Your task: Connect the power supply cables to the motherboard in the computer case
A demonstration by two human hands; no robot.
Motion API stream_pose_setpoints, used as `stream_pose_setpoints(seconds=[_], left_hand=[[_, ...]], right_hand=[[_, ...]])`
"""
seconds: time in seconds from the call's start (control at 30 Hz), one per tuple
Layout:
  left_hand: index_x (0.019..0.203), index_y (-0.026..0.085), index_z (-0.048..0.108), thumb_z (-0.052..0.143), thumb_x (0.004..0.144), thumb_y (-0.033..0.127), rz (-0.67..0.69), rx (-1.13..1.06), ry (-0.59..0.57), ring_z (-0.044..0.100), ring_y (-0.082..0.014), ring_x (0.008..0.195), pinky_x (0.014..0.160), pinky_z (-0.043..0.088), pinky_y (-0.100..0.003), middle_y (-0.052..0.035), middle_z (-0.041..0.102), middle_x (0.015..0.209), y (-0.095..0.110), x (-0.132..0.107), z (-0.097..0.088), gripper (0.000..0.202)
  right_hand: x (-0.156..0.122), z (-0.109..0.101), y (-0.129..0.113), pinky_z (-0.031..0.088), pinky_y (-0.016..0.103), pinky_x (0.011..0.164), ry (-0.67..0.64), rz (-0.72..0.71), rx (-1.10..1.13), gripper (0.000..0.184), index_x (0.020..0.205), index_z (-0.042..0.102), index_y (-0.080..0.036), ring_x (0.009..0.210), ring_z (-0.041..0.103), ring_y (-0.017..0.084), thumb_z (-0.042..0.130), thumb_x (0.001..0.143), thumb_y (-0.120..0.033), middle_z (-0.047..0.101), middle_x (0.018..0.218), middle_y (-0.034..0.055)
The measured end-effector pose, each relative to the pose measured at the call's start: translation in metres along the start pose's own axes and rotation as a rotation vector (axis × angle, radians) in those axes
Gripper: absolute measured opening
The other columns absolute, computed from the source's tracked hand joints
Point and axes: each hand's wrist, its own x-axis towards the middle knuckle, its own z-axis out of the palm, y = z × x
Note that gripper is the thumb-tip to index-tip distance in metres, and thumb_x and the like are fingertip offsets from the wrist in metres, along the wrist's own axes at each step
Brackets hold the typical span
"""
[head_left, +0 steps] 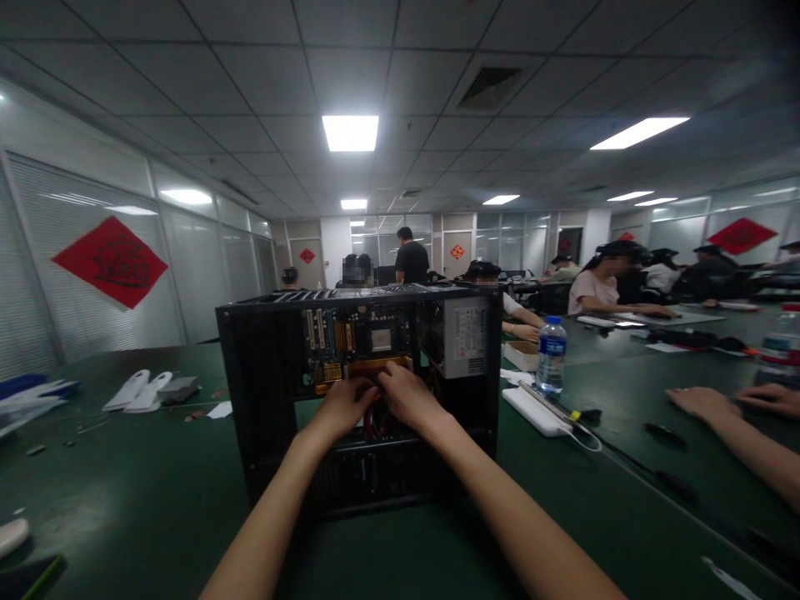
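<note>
A black computer case (232,400) stands on the table with its open side facing me. Inside it are a motherboard (322,367) with rows of slots, and a silver power supply (467,337) at the upper right. Both my hands reach into the middle of the case, close together at the lower edge of the board. My left hand (341,410) is closed, its fingertips by the yellow slots. Beside it, my right hand (411,398) is closed too, fingers bent down near the orange-brown strip. Red and dark cables (375,419) show between and below them. What the fingertips grip is hidden.
On the green table (143,475), a grey block (178,389) and white items lie left of the case. To the right are a water bottle (552,357), a white power strip (534,410), cables and a small box (521,355). Another person's hands (706,403) rest at far right.
</note>
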Motion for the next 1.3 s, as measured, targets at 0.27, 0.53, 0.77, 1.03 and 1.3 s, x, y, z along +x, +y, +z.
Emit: stream_pose_setpoints(seconds=[0.27, 0.53, 0.77, 1.03, 1.3], left_hand=[[0.090, 0.016, 0.075, 0.046, 0.093, 0.053, 0.000, -0.058, -0.047, 0.068, -0.0227, 0.082, 0.071, 0.042, -0.029, -0.0080, 0.076, 0.088, 0.003, 0.001, 0.005, 0.047], [0.074, 0.016, 0.071, 0.046, 0.092, 0.040, 0.031, 0.051, -0.231, 0.060, -0.0179, 0.063, 0.057, 0.032, -0.028, -0.0058, 0.070, 0.070, 0.002, -0.003, 0.006, 0.039], [0.077, 0.017, 0.071, 0.050, 0.090, 0.037, 0.064, 0.195, -0.223, 0.062, -0.0197, 0.065, 0.058, 0.032, -0.029, -0.0078, 0.071, 0.074, 0.013, -0.006, 0.001, 0.032], [0.080, 0.019, 0.071, 0.051, 0.091, 0.039, 0.044, 0.242, -0.251, 0.064, -0.0206, 0.070, 0.059, 0.034, -0.029, -0.0069, 0.072, 0.076, 0.015, -0.006, 0.001, 0.031], [0.083, 0.018, 0.071, 0.053, 0.092, 0.042, 0.052, 0.223, -0.265, 0.064, -0.0217, 0.072, 0.059, 0.034, -0.029, -0.0073, 0.072, 0.080, 0.007, -0.005, 0.005, 0.031]], right_hand=[[0.002, 0.001, 0.005, 0.047, 0.029, 0.081, 0.043, 0.094, 0.073, 0.015, 0.104, 0.058, -0.016, 0.101, 0.061, 0.021, 0.051, 0.091, -0.012, 0.059, 0.114, 0.0110], [0.006, 0.010, 0.009, 0.045, 0.031, 0.089, 0.087, 0.093, 0.021, 0.019, 0.100, 0.062, -0.013, 0.110, 0.058, 0.026, 0.053, 0.085, -0.008, 0.064, 0.112, 0.0133], [0.002, 0.002, 0.003, 0.048, 0.031, 0.074, -0.089, 0.150, 0.062, 0.023, 0.108, 0.059, -0.013, 0.098, 0.069, 0.027, 0.046, 0.089, -0.009, 0.070, 0.108, 0.0150], [0.001, 0.006, 0.005, 0.051, 0.033, 0.078, -0.136, 0.165, 0.068, 0.023, 0.110, 0.059, -0.013, 0.101, 0.070, 0.029, 0.048, 0.090, -0.009, 0.069, 0.109, 0.0179], [0.001, 0.008, 0.003, 0.053, 0.035, 0.076, -0.104, 0.177, 0.041, 0.023, 0.108, 0.061, -0.012, 0.097, 0.071, 0.030, 0.048, 0.090, -0.008, 0.071, 0.105, 0.0175]])
